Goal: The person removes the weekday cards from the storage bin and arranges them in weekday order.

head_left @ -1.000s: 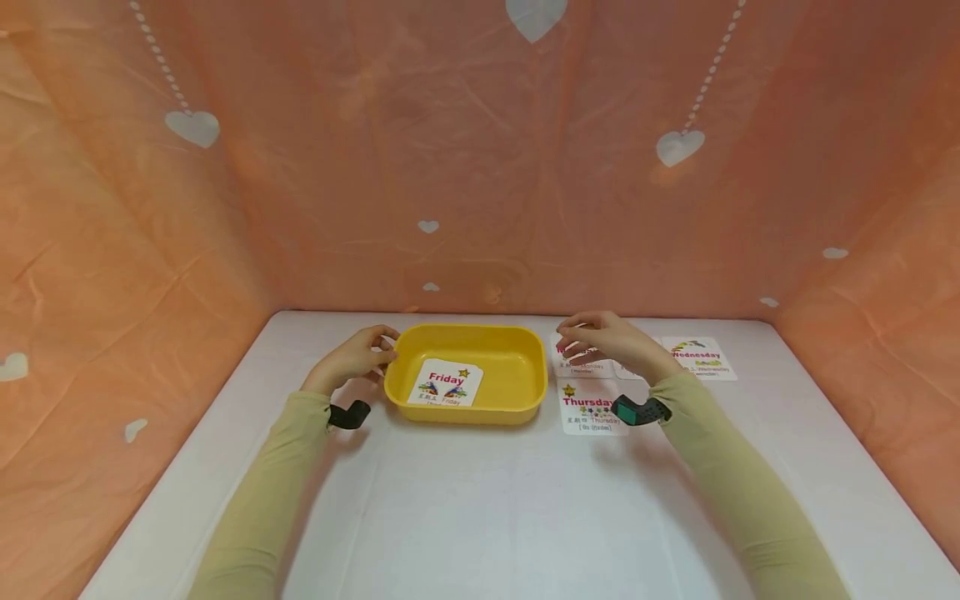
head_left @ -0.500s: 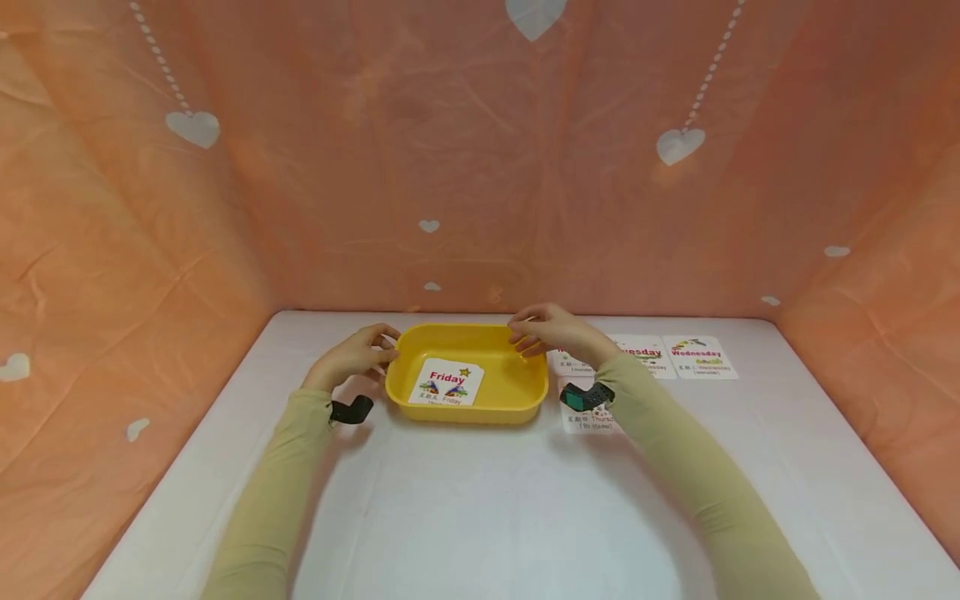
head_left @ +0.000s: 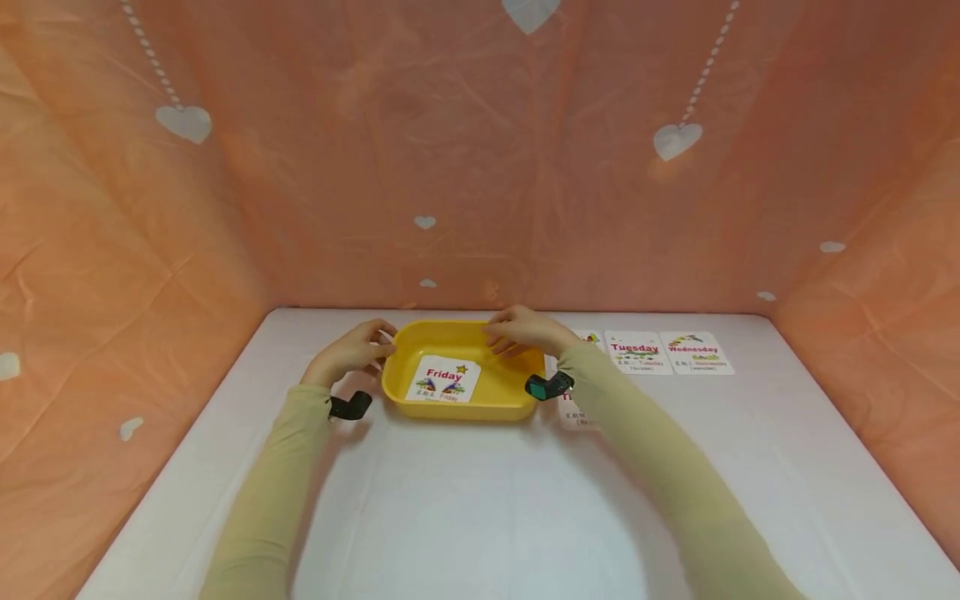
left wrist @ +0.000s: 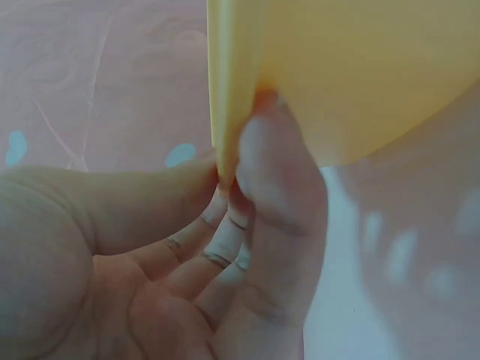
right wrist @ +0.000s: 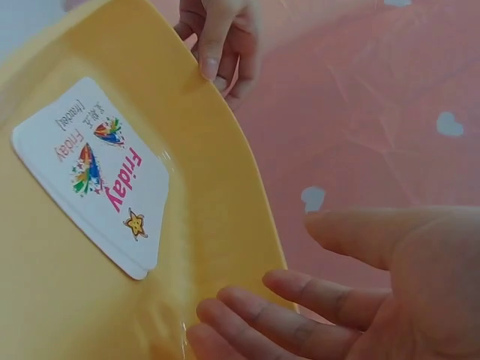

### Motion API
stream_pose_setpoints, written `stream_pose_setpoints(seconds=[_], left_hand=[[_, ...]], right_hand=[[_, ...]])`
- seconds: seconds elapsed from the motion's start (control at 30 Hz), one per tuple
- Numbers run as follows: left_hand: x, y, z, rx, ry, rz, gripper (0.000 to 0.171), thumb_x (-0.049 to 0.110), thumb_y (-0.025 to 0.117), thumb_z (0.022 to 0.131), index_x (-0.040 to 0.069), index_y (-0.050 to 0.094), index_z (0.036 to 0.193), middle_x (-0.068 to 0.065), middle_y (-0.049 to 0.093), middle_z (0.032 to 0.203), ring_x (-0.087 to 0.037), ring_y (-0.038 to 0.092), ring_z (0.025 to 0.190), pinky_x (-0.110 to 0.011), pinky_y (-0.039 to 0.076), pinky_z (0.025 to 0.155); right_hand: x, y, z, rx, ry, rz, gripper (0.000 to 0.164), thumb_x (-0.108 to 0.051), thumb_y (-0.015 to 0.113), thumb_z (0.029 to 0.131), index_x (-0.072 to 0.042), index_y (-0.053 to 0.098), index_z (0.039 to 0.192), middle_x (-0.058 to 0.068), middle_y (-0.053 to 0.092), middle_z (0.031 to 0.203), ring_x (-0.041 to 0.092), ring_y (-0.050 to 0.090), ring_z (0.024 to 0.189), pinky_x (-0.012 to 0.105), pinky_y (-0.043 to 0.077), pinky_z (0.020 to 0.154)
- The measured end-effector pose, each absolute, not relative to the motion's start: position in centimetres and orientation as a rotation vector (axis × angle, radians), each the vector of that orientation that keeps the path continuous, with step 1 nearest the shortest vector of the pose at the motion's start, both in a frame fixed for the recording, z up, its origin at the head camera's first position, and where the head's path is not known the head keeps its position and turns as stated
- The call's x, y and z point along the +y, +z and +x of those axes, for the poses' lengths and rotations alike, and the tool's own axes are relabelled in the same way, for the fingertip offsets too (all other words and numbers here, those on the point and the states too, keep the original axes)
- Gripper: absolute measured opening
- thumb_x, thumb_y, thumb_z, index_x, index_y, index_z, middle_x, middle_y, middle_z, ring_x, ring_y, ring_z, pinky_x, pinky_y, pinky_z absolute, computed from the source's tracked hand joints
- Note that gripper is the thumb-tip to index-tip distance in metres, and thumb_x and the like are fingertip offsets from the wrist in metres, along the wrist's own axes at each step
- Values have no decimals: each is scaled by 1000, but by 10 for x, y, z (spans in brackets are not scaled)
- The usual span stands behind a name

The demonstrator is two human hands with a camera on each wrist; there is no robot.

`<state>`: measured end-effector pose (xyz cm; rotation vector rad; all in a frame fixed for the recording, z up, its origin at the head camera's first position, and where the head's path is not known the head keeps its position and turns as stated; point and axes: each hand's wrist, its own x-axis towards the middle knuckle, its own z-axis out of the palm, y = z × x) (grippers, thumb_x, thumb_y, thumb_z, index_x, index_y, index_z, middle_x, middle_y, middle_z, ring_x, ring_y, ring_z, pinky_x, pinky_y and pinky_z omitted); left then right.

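A yellow plastic tray [head_left: 465, 412] stands near the back of the white table. Inside it, toward the left, lies a white card printed "Friday" [head_left: 444, 382], with another card's edge showing beneath it in the right wrist view. My left hand [head_left: 345, 354] pinches the tray's left rim between thumb and fingers, as the left wrist view shows close up. Over the right part of the tray hangs my right hand [head_left: 532, 332], its fingers [right wrist: 262, 326] loosely spread and holding nothing, thumb apart from them.
Right of the tray lie the Tuesday card [head_left: 635, 352] and the Wednesday card [head_left: 696, 352] in a row. The right arm partly covers a third card [head_left: 592, 338] and the Thursday card [head_left: 576, 417]. An orange cloth wall [head_left: 480, 167] rises behind the table.
My right hand has moved left, from above the laid-out cards to over the tray, uncovering the Tuesday card. The left hand stays at the tray's left rim.
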<state>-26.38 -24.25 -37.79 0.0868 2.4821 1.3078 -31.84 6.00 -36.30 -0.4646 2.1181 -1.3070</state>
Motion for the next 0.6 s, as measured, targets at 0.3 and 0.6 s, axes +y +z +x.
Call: stream_pose_setpoints(seconds=[0.3,0.6], left_hand=[[-241,-379,-265,2465,1319,73,35,10,49,100,-3,40,131,-21,52,106,-25,60,76,-34,55,66],[-243,-379,-264,2461,1312,60,36,10,48,100,-2,39,132,-22,52,107,-26,59,78,-34,55,68]], right_hand=[[51,-371,-325,2078,-1356,-396,42,-18,55,97,12,50,127,28,59,119,39,59,109,47,47,93],[40,-374,-321,2074,-1344,-314,42,-26,63,92,3,52,121,23,61,115,35,61,105,43,48,92]])
